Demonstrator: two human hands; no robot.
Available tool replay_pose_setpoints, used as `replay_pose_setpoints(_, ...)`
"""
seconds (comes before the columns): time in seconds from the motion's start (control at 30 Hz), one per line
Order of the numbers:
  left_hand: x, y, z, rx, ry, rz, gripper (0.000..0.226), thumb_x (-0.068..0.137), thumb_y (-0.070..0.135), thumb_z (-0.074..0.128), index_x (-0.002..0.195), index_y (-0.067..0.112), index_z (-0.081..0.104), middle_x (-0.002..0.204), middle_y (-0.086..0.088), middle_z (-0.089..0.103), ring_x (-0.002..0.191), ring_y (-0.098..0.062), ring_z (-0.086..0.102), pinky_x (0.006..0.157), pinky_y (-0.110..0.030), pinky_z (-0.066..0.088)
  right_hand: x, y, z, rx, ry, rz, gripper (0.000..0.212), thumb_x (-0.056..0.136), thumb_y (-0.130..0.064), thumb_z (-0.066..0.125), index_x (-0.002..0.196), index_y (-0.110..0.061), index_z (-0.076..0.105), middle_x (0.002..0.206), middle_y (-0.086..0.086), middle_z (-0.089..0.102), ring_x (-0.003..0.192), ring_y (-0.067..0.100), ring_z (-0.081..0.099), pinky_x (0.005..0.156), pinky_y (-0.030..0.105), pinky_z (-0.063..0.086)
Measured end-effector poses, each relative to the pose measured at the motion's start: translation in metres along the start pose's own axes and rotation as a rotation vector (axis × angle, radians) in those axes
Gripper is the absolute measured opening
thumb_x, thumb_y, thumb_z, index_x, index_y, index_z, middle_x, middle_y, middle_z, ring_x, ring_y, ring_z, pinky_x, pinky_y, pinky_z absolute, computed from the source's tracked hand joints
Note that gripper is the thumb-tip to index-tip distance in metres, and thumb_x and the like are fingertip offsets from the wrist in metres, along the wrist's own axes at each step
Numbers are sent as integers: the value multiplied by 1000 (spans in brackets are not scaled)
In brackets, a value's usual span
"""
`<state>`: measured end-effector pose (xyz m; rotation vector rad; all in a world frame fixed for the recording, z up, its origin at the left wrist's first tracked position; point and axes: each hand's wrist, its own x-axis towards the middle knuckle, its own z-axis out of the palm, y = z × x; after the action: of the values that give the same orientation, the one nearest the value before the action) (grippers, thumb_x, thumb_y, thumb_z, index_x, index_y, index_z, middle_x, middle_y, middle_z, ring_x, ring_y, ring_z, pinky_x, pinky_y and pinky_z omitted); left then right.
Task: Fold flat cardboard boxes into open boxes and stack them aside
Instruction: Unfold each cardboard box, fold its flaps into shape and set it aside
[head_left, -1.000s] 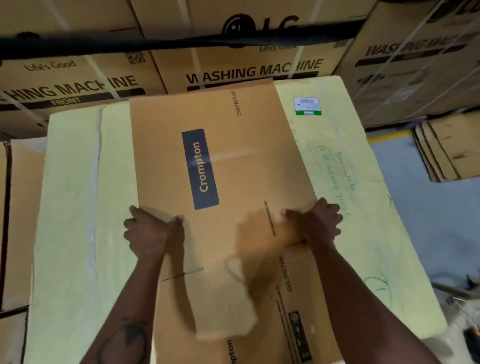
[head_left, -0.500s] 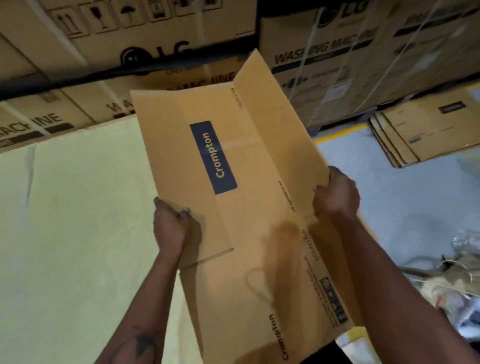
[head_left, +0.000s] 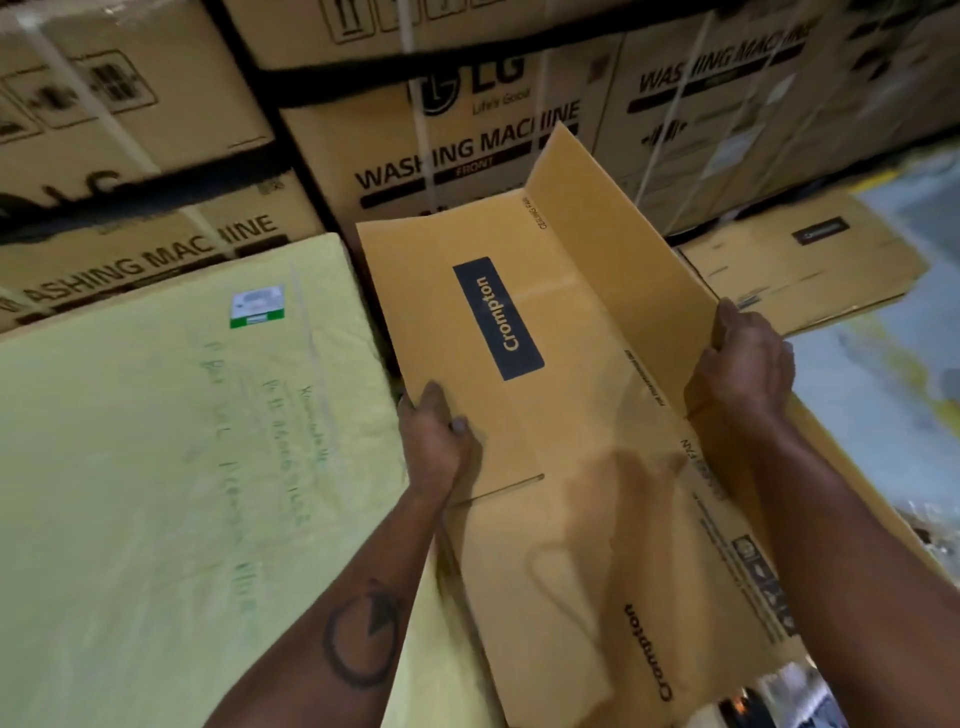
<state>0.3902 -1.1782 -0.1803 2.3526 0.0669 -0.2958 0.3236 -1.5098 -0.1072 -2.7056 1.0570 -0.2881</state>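
Observation:
I hold a brown Crompton cardboard box (head_left: 561, 374) in the air, off the right side of the yellow-green surface (head_left: 156, 467). Its right panel is bent upward along a crease, so it is partly opened. My left hand (head_left: 434, 441) grips the box's left edge, thumb on top. My right hand (head_left: 743, 364) grips the raised right panel near its lower end. The flaps nearest me hang down toward my body.
Stacked LG washing machine cartons (head_left: 467, 130) form a wall behind. A pile of flat Crompton boxes (head_left: 800, 260) lies on the grey floor (head_left: 883, 395) at the right. A white and green label (head_left: 257, 306) sits on the yellow-green surface.
The box was lifted off the yellow-green surface and swung to the right. Its right panel folded upward, and my view turned right with it.

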Motion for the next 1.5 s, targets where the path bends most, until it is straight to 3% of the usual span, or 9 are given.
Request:
replay_pose_setpoints(0.17, 19, -2, 46, 181, -175, 27, 78, 95, 25, 70, 160, 8, 29, 164, -34, 7, 150, -49, 20, 122, -41, 22, 25, 50, 47, 77, -119, -48, 24, 80, -4, 62, 98, -15, 52, 94, 13, 61, 84, 38, 60, 72, 49, 56)
replay_pose_setpoints(0.27, 13, 13, 65, 169, -300, 51, 83, 103, 31, 59, 166, 14, 7, 171, -19, -12, 159, -32, -9, 128, -38, 3, 26, 56, 77, 205, -261, -97, 24, 87, -8, 62, 111, -11, 64, 115, 15, 64, 107, 39, 62, 90, 51, 55)
replay_pose_setpoints(0.37, 1, 41, 84, -71, -348, 80, 77, 107, 28, 53, 166, 23, 4, 173, 3, -6, 159, -12, -8, 126, -29, 2, 4, 31, 100, 390, -390, -94, 47, 94, -8, 66, 140, -2, 59, 147, 18, 56, 137, 35, 52, 116, 45, 41)
replay_pose_setpoints(0.63, -29, 80, 86, -471, -379, -87, 69, 107, 35, 52, 165, 32, 15, 172, 7, 14, 157, -14, 16, 127, -47, 22, -68, -21, 90, 688, -462, 70, 48, 102, -12, 59, 150, -12, 52, 156, 8, 48, 145, 21, 43, 117, 28, 31)
replay_pose_setpoints(0.87, -67, 76, 1, -630, -224, -72, 56, 108, 33, 51, 161, 24, 33, 160, 5, 41, 137, -3, 42, 107, -18, 38, -112, -71, 23, 1028, -454, 234, 49, 104, -19, 57, 152, -15, 48, 154, 4, 50, 141, 14, 47, 114, 28, 37)
replay_pose_setpoints(1.07, -105, 47, -106, -728, -57, -75, 72, 91, 55, 48, 157, 30, 38, 157, 6, 47, 142, -11, 46, 122, -42, 34, -170, -153, -31, 1156, -470, 81, 47, 109, -23, 51, 154, -12, 45, 154, 2, 49, 138, 9, 47, 98, 5, 41)
replay_pose_setpoints(1.2, -131, 17, -182, -788, 48, -43, 72, 91, 49, 49, 157, 23, 40, 157, 2, 48, 142, -11, 48, 123, -42, 34, -218, -214, -56, 1210, -502, -19, 47, 108, -21, 52, 153, -11, 46, 152, 4, 52, 138, 10, 50, 108, 15, 43)
replay_pose_setpoints(1.33, -167, -36, -275, -831, 160, -12, 73, 89, 50, 49, 156, 23, 41, 156, 3, 49, 141, -10, 48, 123, -41, 34, -295, -287, -84, 1246, -538, -151, 47, 107, -21, 55, 152, -8, 47, 148, 2, 54, 127, 5, 55, 93, 7, 45)
replay_pose_setpoints(1.5, -232, -124, -383, -815, 256, 17, 74, 89, 52, 49, 157, 25, 38, 158, 4, 46, 142, -8, 46, 123, -40, 33, -406, -370, -106, 1287, -593, -246, 56, 102, -39, 58, 151, -16, 48, 147, -4, 55, 130, 6, 53, 109, 25, 43)
